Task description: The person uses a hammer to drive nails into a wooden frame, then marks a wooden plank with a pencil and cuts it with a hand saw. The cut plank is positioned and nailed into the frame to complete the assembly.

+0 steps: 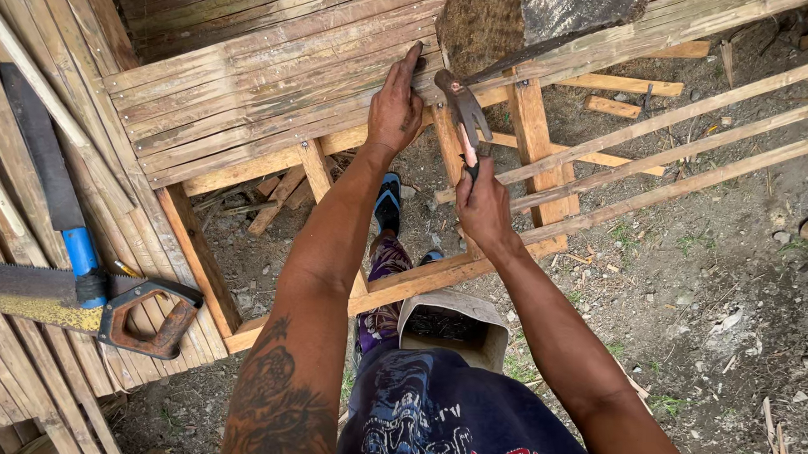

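1. The right hand (483,206) has its grip closed tight round the handle of a claw hammer (464,107), whose metal head sits up at the edge of the bamboo slat panel (274,76), just beside the left fingertips.
2. The left hand (396,104) lies flat on that panel with its grip spread open and holding nothing; the fingertips press at the panel's far edge, next to the hammer head. Whether a nail sits under them cannot be told.
3. The panel rests on a wooden frame (201,259) that stands on bare dirt ground.
4. Right of the hammer, three long bamboo strips (698,144) run across the frame, slanting up to the right.
5. Left of the panel, on more bamboo slats, lie two handsaws (141,320): one with a rusty brown handle, the other with a blue handle.
6. Below the hammer, near the person's waist, an open pouch (452,324) holds dark nails.
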